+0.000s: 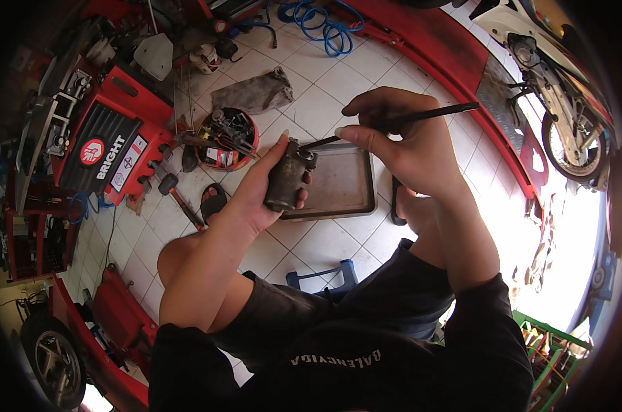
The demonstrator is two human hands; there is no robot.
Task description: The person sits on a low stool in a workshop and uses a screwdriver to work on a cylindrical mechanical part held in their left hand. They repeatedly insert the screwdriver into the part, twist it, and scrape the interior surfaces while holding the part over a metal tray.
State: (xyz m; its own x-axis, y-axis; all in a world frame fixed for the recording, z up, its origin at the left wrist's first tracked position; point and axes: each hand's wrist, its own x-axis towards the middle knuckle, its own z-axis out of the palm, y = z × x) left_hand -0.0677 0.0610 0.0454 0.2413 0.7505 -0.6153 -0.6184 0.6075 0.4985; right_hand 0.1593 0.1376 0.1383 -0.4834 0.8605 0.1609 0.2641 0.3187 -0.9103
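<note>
L grip (269, 185) wrapped rnd dark cyl part (285, 180) | R grip (400, 141) pinching thin black tool (400, 121), tip on part top

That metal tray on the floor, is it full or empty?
Empty, as far as it shows. The tray lies flat on the tiles with a bare bottom; the left hand and its dark cylindrical part hide one corner.

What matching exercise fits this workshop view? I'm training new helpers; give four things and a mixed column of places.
Things:
1. dark cylindrical part
2. thin black tool
3. metal tray
4. blue coiled hose

Places:
A. on the tiles under the hands
B. in the left hand
C. far floor, top of view
D. in the right hand

Pairs: 1-B, 2-D, 3-A, 4-C
</note>
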